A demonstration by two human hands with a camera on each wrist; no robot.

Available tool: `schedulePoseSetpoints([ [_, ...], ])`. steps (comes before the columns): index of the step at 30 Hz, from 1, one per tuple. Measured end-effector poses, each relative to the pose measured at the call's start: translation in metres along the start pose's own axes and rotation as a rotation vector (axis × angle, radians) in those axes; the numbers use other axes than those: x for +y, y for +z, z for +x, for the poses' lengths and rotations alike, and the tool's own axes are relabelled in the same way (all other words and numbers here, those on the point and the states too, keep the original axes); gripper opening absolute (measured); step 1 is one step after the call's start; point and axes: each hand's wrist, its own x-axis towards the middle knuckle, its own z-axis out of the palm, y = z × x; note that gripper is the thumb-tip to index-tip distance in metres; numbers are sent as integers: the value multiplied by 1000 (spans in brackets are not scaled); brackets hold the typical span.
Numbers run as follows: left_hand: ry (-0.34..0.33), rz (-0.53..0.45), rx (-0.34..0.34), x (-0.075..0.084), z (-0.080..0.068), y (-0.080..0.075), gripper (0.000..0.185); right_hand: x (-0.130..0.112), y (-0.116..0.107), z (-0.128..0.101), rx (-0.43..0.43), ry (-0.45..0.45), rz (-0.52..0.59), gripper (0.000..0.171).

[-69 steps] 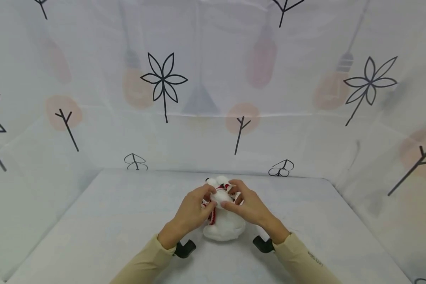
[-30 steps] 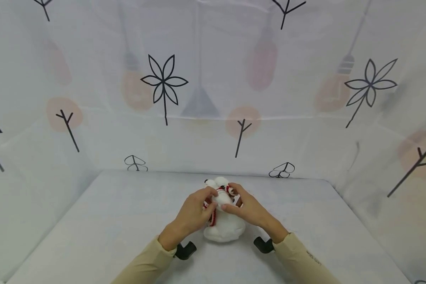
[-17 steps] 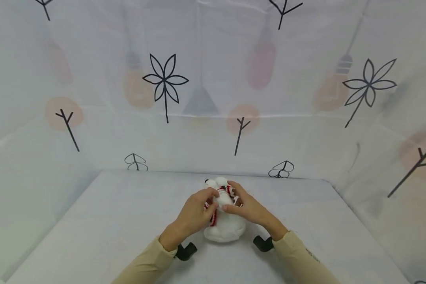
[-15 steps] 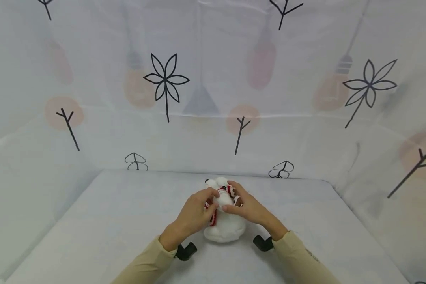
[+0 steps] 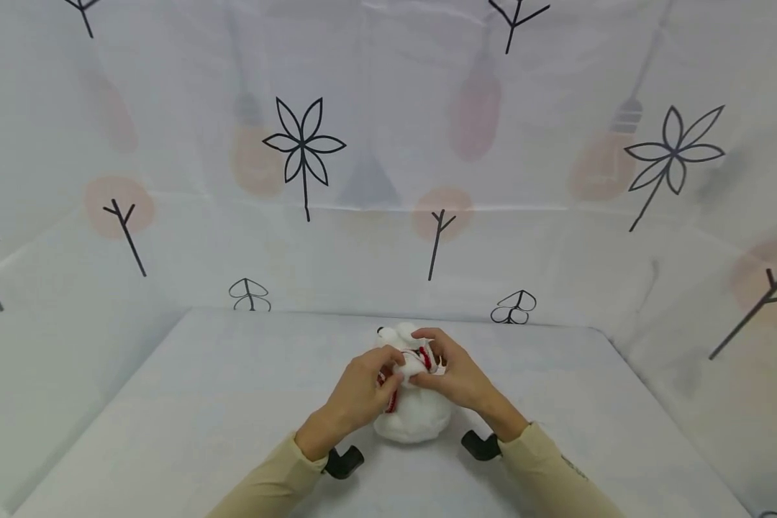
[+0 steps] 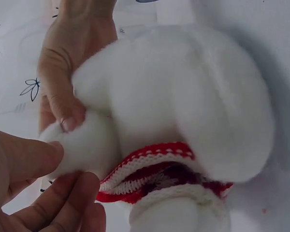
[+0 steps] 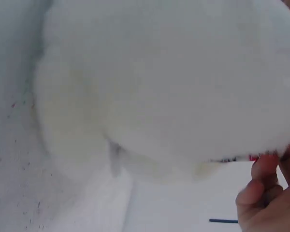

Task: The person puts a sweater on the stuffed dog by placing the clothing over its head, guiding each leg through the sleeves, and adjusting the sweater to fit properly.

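A white plush bear [image 5: 414, 417] sits on the white table with its back towards me, its black nose [image 5: 380, 331] pointing to the far left. It wears a red and white knitted garment [image 5: 425, 357], whose edge runs around its upper body. My left hand [image 5: 357, 392] pinches white plush at the upper back between thumb and fingertips. From the other side my right hand [image 5: 462, 378] grips the same area, fingers curled at the knitted edge and thumb on the plush. In the left wrist view, both hands meet at a rounded white bulge [image 6: 89, 145] beside the garment. The bear's front is hidden.
Black angled wrist mounts [image 5: 344, 462] hang under both forearms, close over the table [image 5: 246, 403]. A white cloth backdrop [image 5: 375, 244] with printed plants and lamps closes off the back and both sides.
Both hands have shifted slightly, the left one to the right. The bear has moved a little to the right, and the red and white band by my right fingers lies lower and further right.
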Motion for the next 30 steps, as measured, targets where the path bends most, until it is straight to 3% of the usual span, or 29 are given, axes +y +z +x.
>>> schedulePoseSetpoints([
  [7, 76, -27, 78, 1, 0, 1, 19, -45, -8, -6, -35, -90, 40, 63],
  [11, 138, -34, 72, 4, 0, 2, 18, -51, -11, -5, -117, -87, 43, 64],
  [14, 169, -27, 48, 5, 1, 1, 24, -41, -10, -5, -158, -80, 59, 66],
  [17, 131, -53, 34, 5, 2, -2, 37, -29, -10, -5, -176, -72, 75, 70],
  [20, 39, -94, 12, 3, 3, -5, 47, -21, -11, -6, -186, -57, 65, 74],
  [23, -26, -119, -37, 2, 4, -6, 48, -19, -14, -6, -184, -47, -14, 76],
  [26, -40, -121, -64, 1, 5, -4, 45, -19, -18, -4, -198, -2, -82, 77],
  [30, -43, -110, -31, 2, 5, -3, 43, -19, -21, -2, -241, 62, -120, 75],
])
